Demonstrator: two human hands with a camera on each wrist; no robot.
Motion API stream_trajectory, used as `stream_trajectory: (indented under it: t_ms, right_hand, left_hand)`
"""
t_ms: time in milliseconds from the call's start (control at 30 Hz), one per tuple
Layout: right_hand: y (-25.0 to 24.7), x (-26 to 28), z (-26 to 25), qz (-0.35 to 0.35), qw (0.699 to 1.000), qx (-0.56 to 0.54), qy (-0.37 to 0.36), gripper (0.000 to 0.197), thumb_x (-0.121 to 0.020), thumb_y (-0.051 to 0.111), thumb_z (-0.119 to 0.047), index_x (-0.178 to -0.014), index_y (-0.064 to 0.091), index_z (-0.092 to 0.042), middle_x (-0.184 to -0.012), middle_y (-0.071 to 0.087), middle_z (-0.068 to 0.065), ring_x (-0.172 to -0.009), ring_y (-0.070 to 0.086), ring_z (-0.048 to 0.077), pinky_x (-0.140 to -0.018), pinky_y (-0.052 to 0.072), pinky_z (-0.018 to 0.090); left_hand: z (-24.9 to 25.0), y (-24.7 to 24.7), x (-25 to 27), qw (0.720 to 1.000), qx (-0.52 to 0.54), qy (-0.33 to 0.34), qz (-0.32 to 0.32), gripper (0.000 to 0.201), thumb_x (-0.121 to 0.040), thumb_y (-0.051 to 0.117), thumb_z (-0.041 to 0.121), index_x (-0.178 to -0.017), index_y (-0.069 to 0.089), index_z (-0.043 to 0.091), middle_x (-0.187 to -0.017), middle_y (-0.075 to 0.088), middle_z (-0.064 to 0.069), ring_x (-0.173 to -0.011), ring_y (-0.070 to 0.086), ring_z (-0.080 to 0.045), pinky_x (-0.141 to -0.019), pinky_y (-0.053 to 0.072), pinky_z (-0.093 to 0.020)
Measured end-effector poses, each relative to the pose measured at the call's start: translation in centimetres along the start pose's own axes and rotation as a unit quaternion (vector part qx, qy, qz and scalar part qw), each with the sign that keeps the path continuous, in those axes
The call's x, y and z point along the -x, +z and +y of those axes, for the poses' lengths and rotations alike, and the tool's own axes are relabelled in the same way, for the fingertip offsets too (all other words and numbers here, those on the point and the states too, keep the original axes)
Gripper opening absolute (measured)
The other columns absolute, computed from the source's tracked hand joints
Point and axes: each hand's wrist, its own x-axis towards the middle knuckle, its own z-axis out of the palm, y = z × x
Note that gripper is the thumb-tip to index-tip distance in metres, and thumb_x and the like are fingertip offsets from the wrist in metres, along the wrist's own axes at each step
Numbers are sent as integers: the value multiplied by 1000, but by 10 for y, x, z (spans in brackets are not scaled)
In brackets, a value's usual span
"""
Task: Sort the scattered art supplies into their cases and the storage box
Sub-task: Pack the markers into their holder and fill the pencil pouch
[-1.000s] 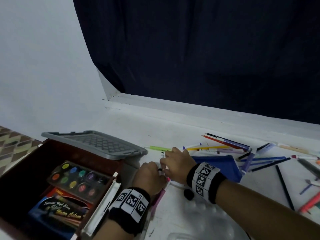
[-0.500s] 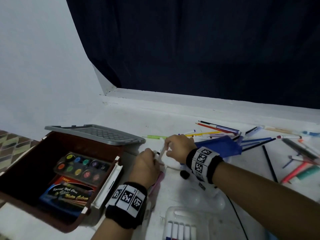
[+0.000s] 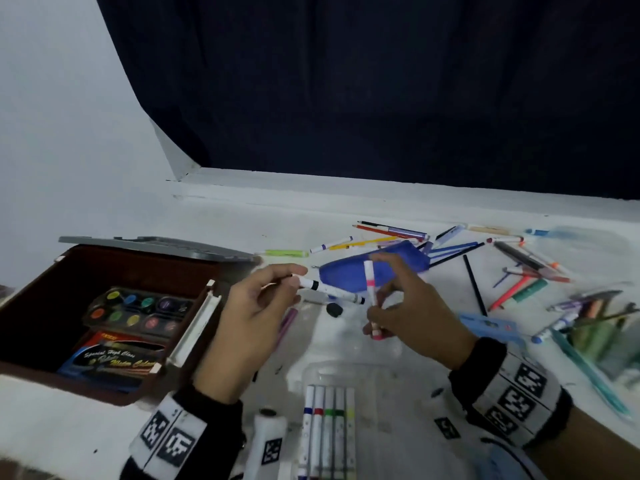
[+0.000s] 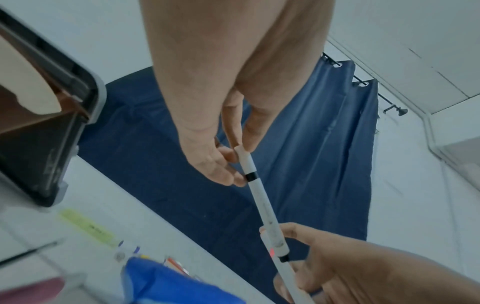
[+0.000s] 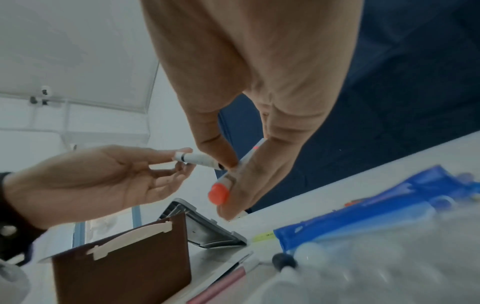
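My left hand [image 3: 297,282] pinches one end of a white marker with black bands [image 3: 329,289], held level above the table. My right hand [image 3: 382,296] holds a white marker with a pink band [image 3: 370,284] upright, its red cap [image 5: 219,194] pointing down. The right thumb touches the far end of the black-banded marker [image 5: 197,159]. A clear marker case [image 3: 381,372] lies near me with several markers in a row. The brown storage box [image 3: 45,271] stands open at the left with a watercolour palette [image 3: 138,308] inside.
A blue pouch [image 3: 346,271] lies behind the hands, with pencils and pens [image 3: 391,232] scattered beyond and to the right. A black cap [image 3: 334,309] and a pink pen [image 3: 287,323] lie under the hands. The grey lid [image 3: 156,245] leans behind the box.
Both hands have risen off the table and drawn apart, each now with a marker. The head view has tilted down, so the marker case shows.
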Motion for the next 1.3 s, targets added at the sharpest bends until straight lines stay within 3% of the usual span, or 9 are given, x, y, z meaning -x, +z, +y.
stream_trajectory:
  t_ms: [100,233,367,467,567,733,967,1167,1300]
  right_hand:
    - [-1,34,15,-16,997,-45,57,69,-81,70,6,-126,48,-41,-94,56,20,-68,73,36,-68,61,52]
    - [2,66,35,-34,993,-44,105,56,-85,68,0,-122,50,-37,-92,59,21,-70,72,35,-65,62,45]
    - [6,85,53,-66,992,32,107,46,-85,68,-11,-117,46,-36,-78,69,12,-70,70,31,-59,60,40]
    - [8,92,61,-91,986,87,108,45,-84,70,-16,-115,43,-34,-78,72,9,-66,69,21,-52,51,27]
    - [11,93,64,-108,981,121,110,46,-83,70,-15,-117,43,-30,-79,72,9,-57,64,8,-49,45,19]
    - [15,89,68,-129,969,179,108,50,-81,74,-15,-122,47,-24,-83,72,9,-66,66,12,-61,53,25]
    - [17,84,66,-135,955,245,98,64,-75,81,-23,-130,49,-19,-97,62,1,-85,67,20,-84,56,41]
    - [11,85,65,-123,951,267,94,58,-79,79,-30,-128,51,-19,-86,65,-3,-69,67,17,-63,50,25]
    - [5,86,66,-133,929,343,41,71,-74,81,-38,-136,49,-23,-98,57,-6,-87,52,9,-73,40,23]
  left_hand:
    - [-4,6,18,998,14,-15,-60,19,-98,56,3,-105,73,8,-83,72,1,-81,69,-12,-70,52,-12]
    - [-28,12,35,989,2,-61,-132,22,-99,55,2,-107,74,9,-83,71,11,-78,67,-12,-86,56,-23]
    - [-51,16,43,973,-104,-70,-195,20,-97,60,8,-105,77,17,-96,69,-9,-77,71,-15,-79,58,-26]
    - [-62,21,46,955,-170,-70,-235,17,-96,63,13,-105,77,19,-101,70,-3,-79,72,-17,-81,60,-40]
    - [-66,26,43,941,-223,-57,-249,16,-96,64,18,-104,76,22,-98,73,4,-75,72,-14,-78,60,-39]
    - [-70,40,35,895,-335,-21,-294,20,-94,65,23,-111,75,20,-98,75,5,-80,69,-3,-75,53,-17]
    - [-64,50,25,867,-373,-27,-329,25,-90,71,24,-114,75,22,-93,70,6,-79,65,-7,-67,43,-10]
    - [-57,48,30,852,-390,-35,-347,31,-87,75,30,-116,73,21,-108,72,4,-88,67,-6,-77,49,-15]
    - [-59,48,41,808,-446,14,-384,48,-86,75,39,-129,65,21,-119,59,4,-90,55,-6,-81,44,-17]
